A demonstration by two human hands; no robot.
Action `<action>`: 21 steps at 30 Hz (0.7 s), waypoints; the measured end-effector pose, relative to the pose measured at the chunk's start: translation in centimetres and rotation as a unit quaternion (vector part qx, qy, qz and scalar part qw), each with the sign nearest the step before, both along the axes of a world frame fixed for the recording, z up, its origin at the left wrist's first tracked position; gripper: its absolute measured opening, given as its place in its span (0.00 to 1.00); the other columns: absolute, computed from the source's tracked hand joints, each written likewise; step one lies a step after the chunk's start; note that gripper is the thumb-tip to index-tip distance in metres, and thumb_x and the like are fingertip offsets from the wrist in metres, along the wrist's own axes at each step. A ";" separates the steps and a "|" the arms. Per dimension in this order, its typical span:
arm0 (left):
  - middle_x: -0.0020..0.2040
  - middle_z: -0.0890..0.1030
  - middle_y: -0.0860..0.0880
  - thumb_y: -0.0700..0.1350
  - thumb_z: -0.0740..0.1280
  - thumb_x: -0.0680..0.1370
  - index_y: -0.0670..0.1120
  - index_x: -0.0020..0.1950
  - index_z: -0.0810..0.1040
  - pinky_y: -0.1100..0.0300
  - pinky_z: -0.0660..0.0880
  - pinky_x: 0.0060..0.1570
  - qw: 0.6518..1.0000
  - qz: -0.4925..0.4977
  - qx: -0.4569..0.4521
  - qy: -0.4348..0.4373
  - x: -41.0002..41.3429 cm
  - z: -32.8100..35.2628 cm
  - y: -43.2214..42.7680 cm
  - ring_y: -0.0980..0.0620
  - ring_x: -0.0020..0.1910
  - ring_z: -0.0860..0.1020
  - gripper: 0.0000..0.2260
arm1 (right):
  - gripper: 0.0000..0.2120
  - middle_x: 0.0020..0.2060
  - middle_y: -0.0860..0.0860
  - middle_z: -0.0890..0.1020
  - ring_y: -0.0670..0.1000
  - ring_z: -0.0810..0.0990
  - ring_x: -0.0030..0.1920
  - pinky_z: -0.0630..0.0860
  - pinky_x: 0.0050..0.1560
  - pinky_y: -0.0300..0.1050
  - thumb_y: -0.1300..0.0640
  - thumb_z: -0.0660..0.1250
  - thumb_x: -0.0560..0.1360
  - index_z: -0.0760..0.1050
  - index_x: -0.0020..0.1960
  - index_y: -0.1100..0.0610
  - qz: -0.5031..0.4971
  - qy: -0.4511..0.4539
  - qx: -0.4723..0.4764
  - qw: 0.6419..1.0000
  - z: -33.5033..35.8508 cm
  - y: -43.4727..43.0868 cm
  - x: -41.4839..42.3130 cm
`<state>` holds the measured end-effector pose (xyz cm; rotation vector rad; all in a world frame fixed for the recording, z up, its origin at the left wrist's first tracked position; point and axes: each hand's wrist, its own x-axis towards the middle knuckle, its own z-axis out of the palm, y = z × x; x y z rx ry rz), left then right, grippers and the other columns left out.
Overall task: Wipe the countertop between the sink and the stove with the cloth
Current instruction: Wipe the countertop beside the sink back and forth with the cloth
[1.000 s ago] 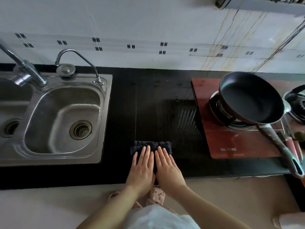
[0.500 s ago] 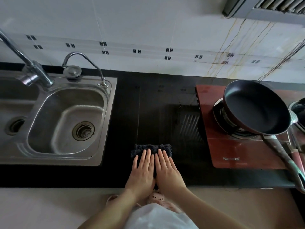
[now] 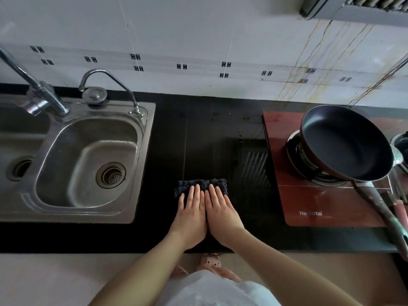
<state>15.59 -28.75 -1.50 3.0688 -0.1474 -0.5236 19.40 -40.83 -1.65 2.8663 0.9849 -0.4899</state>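
Observation:
A dark blue knitted cloth lies on the black countertop between the steel sink and the red stove, towards the front edge. My left hand and my right hand lie flat on it side by side, touching each other. The fingers are straight and point to the wall. They press the cloth down and do not curl around it. Only the cloth's far strip shows beyond my fingertips.
A black frying pan sits on the stove's burner, its handle jutting over the counter's front edge at right. A large faucet and a thin curved tap stand behind the sink. A white tiled wall backs the counter.
Both hands have slid the cloth a little away from the counter's front edge, towards the wall. The view has tilted slightly.

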 end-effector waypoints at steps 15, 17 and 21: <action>0.76 0.32 0.39 0.59 0.59 0.78 0.39 0.76 0.33 0.43 0.40 0.74 0.984 0.018 -0.011 0.178 8.8 1.8 1.5 0.42 0.75 0.33 0.43 | 0.41 0.78 0.57 0.39 0.58 0.39 0.77 0.53 0.76 0.54 0.54 0.64 0.78 0.38 0.78 0.61 0.004 0.170 -0.065 0.983 2.1 2.5 9.7; 0.76 0.32 0.39 0.60 0.61 0.78 0.39 0.76 0.34 0.44 0.40 0.74 0.983 0.032 -0.008 0.181 9.4 1.9 1.4 0.43 0.76 0.33 0.44 | 0.44 0.78 0.58 0.39 0.59 0.39 0.77 0.53 0.76 0.55 0.53 0.66 0.77 0.38 0.78 0.62 0.013 0.164 -0.082 0.983 1.6 2.9 10.4; 0.78 0.36 0.40 0.58 0.65 0.77 0.40 0.77 0.36 0.46 0.45 0.75 0.983 0.066 0.004 0.172 11.2 2.6 0.9 0.44 0.77 0.37 0.46 | 0.46 0.78 0.59 0.43 0.59 0.41 0.78 0.56 0.75 0.56 0.52 0.68 0.76 0.39 0.78 0.62 0.004 0.146 -0.095 0.985 1.0 4.0 11.6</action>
